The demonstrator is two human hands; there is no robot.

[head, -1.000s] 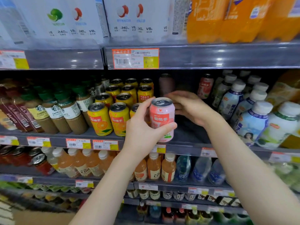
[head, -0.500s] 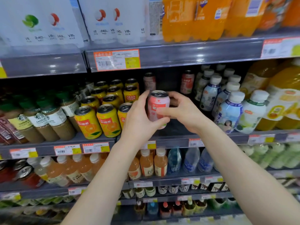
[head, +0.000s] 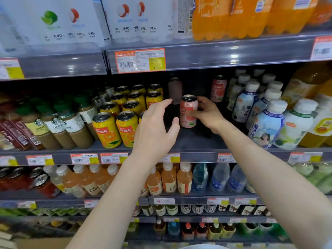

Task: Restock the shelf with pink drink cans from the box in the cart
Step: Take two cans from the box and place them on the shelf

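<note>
Your right hand point(head: 207, 115) grasps the pink can point(head: 188, 114) from its right side, fingers curled round it. The can is upright in the dark gap on the middle shelf point(head: 194, 142), well in from the front edge; you cannot tell from here whether its base rests on the deck. Your left hand point(head: 154, 130) holds nothing. Its fingers are spread and straight, just left of the can and apart from it, and it covers part of the front yellow cans point(head: 107, 130). Those yellow cans crowd the gap's left side, and white-capped bottles point(head: 269, 123) line its right. Behind the pink can a dim can point(head: 175, 90) stands deeper in, and a red can point(head: 218, 88) stands at the back, further right.
</note>
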